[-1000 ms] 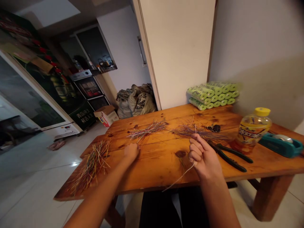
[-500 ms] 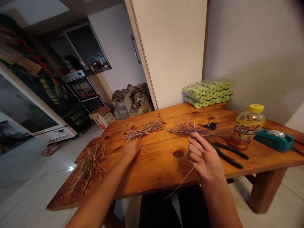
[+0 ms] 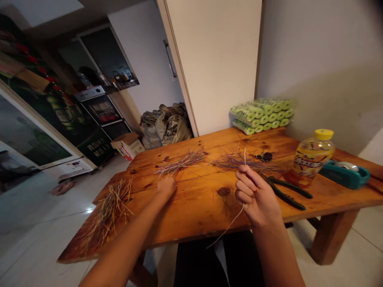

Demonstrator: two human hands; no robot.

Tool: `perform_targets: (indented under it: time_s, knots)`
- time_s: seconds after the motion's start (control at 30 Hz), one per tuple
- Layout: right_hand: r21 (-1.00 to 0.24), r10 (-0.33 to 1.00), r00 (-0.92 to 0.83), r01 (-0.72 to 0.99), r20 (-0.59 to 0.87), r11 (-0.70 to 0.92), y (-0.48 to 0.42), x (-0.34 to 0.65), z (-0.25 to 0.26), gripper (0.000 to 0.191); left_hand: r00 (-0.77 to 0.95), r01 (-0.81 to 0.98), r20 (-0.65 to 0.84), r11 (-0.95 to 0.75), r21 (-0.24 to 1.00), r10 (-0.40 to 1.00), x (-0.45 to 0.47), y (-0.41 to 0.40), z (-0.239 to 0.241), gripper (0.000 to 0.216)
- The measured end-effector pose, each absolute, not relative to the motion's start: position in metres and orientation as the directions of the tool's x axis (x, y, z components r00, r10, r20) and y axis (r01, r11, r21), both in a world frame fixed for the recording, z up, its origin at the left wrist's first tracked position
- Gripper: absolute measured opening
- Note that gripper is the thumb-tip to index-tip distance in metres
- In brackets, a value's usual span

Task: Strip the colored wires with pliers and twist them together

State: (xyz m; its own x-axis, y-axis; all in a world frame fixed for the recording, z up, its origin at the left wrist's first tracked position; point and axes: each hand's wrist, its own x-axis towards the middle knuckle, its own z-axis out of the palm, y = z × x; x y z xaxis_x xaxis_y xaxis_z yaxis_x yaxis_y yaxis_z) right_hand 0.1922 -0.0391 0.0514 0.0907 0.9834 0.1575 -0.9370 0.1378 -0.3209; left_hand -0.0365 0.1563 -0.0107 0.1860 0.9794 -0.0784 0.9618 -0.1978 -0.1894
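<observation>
My right hand [image 3: 254,193] is raised over the table's front edge, its fingers closed round a thin white wire [image 3: 229,229]. A short end of the wire stands up above the fingertips and the longer end hangs down below the fist. My left hand [image 3: 166,187] rests closed on the tabletop, just in front of a bundle of thin coloured wires [image 3: 182,162]; its fingertips are hidden, so what they hold is unclear. A second wire pile [image 3: 242,162] lies behind my right hand. Another, looser pile [image 3: 110,211] spreads at the table's left end.
Pliers [image 3: 287,193] with dark handles lie right of my right hand. Beyond are a drink bottle [image 3: 312,157] with a yellow cap, a teal tape dispenser [image 3: 344,174] and keys [image 3: 264,156]. Packed green rolls [image 3: 263,115] sit at the back of the wooden table [image 3: 197,215].
The view has shifted very slightly. Both hands keep nearly the same place, and the white wire stays in my right hand.
</observation>
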Motion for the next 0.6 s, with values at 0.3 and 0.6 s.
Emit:
perform_targets:
  time_s: [0.3,0.6]
  knots:
    - [-0.352,0.988,0.1,-0.926,0.117,0.136,-0.038,0.19,0.052,0.008,0.191,0.956,-0.102,-0.209,-0.206,0.976,-0.034,0.156,-0.008,0.027]
    - [-0.348,0.987,0.107,-0.926,0.123,0.144,-0.038,0.189,0.052,0.01,0.065,0.968,-0.213,-0.113,-0.223,0.975,-0.03,0.175,-0.012,0.03]
